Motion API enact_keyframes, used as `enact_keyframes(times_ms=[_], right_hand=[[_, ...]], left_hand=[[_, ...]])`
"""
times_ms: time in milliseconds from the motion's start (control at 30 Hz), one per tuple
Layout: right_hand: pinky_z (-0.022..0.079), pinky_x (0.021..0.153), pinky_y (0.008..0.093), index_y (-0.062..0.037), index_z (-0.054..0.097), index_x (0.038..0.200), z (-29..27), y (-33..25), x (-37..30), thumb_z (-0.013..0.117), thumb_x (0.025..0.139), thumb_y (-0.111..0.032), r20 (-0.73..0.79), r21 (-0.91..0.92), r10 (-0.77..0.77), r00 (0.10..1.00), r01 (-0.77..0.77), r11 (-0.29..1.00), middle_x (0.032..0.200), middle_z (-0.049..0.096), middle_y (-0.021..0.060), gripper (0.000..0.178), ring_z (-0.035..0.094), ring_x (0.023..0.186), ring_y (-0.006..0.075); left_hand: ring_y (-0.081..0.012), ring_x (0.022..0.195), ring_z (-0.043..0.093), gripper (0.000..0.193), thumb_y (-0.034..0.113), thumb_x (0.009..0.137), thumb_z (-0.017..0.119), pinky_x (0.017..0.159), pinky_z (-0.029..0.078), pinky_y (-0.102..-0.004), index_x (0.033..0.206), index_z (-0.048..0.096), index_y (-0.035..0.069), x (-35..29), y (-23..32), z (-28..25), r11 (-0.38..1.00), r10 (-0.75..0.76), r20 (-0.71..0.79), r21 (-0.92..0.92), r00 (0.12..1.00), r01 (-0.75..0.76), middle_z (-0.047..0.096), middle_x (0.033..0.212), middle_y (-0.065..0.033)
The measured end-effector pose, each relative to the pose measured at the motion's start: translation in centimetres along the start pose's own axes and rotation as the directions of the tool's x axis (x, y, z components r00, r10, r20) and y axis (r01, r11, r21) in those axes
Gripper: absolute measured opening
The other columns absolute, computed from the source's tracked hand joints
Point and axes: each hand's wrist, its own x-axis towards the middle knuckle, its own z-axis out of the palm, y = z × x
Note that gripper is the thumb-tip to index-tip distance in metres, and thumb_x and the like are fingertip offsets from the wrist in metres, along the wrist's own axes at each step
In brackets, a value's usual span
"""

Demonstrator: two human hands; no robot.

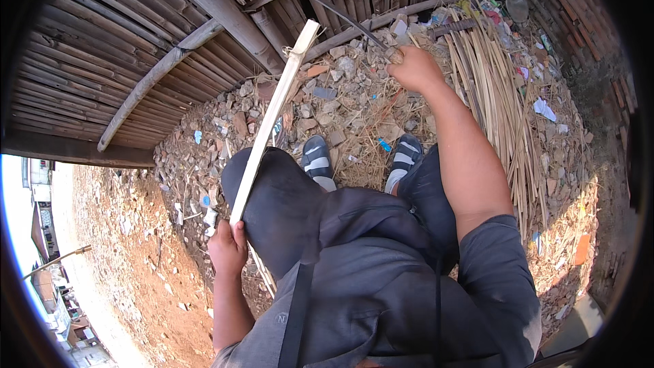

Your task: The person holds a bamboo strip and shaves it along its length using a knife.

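The left hand has its grip closed around the lower end of a long pale split bamboo strip, which slants up and to the right from the hand, past the person's dark trouser knee, to its top end near the bamboo slat wall. The right hand is stretched far forward, its grip wrapped tight on the handle of a thin dark curved blade that points up and left toward the wall, its tip well apart from the strip's top end. Both hands are well apart from each other. Below them lies ground of broken brick rubble and stones, on which the person's grey striped sandals stand. To the right of the right arm lies a heap of dry bamboo strips, and beside it a brick wall with scraps of litter around.
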Motion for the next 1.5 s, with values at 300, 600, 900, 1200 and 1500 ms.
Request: enact_keyframes(times_ms=[300, 600, 900, 1200, 1500], right_hand=[[0.055, 0.081, 0.0457, -0.0031, 0.068, 0.120, 0.1, -2.7, -2.2, 0.075, 0.082, -0.036, -0.329, 0.227, -0.238, 0.914, 0.321, 0.919, 0.095, 0.073, 0.0223, 0.051, 0.071, 0.090, 0.0400], [0.057, 0.081, 0.0510, -0.0130, 0.070, 0.110, 1.4, -5.4, -5.2, 0.074, 0.076, -0.029, 0.055, -0.133, -0.529, 0.847, 0.532, 0.836, 0.089, 0.073, 0.0153, 0.037, 0.071, 0.092, 0.0372], [0.055, 0.080, 0.0509, -0.0101, 0.069, 0.103, 2.6, -4.8, -5.0, 0.074, 0.076, -0.029, -0.010, -0.080, -0.473, 0.881, 0.470, 0.879, 0.088, 0.072, 0.0165, 0.034, 0.070, 0.089, 0.0389], [0.055, 0.083, 0.0512, -0.0119, 0.069, 0.112, 2.3, -6.4, -5.2, 0.072, 0.077, -0.027, 0.121, -0.082, -0.518, 0.847, 0.528, 0.845, 0.093, 0.074, 0.0166, 0.038, 0.070, 0.091, 0.0401], [0.056, 0.084, 0.0501, -0.0119, 0.069, 0.108, 3.4, -6.0, -5.6, 0.072, 0.077, -0.026, 0.025, -0.087, -0.469, 0.883, 0.469, 0.879, 0.090, 0.074, 0.0165, 0.034, 0.071, 0.090, 0.0399]], left_hand=[[-0.0436, 0.058, 0.062, 0.030, 0.029, 0.100, 0.064, 0.053, 0.047, -0.0500, 0.085, 0.056, 0.004, 1.1, 3.3, -2.3, 0.996, 0.013, -0.072, -0.092, 0.997, -0.020, 0.062, 0.065, -0.0202], [-0.0443, 0.061, 0.062, 0.027, 0.027, 0.102, 0.060, 0.055, 0.046, -0.0513, 0.088, 0.056, 0.004, 1.0, 3.4, -2.8, 0.992, -0.097, 0.124, -0.072, 0.988, 0.106, 0.062, 0.065, -0.0206], [-0.0457, 0.064, 0.063, 0.029, 0.029, 0.104, 0.057, 0.055, 0.046, -0.0532, 0.089, 0.056, 0.004, 1.8, 4.4, -2.8, 0.996, -0.087, 0.141, -0.009, 0.986, 0.089, 0.063, 0.068, -0.0220], [-0.0467, 0.062, 0.062, 0.028, 0.028, 0.104, 0.056, 0.055, 0.046, -0.0545, 0.090, 0.056, 0.004, 1.3, 4.0, -2.6, 0.995, -0.098, 0.138, -0.007, 0.986, 0.100, 0.062, 0.066, -0.0231], [-0.0478, 0.067, 0.063, 0.029, 0.027, 0.105, 0.055, 0.057, 0.046, -0.0549, 0.091, 0.056, 0.002, 2.4, 4.9, -3.4, 0.996, -0.072, 0.201, -0.043, 0.977, 0.082, 0.063, 0.070, -0.0241]])
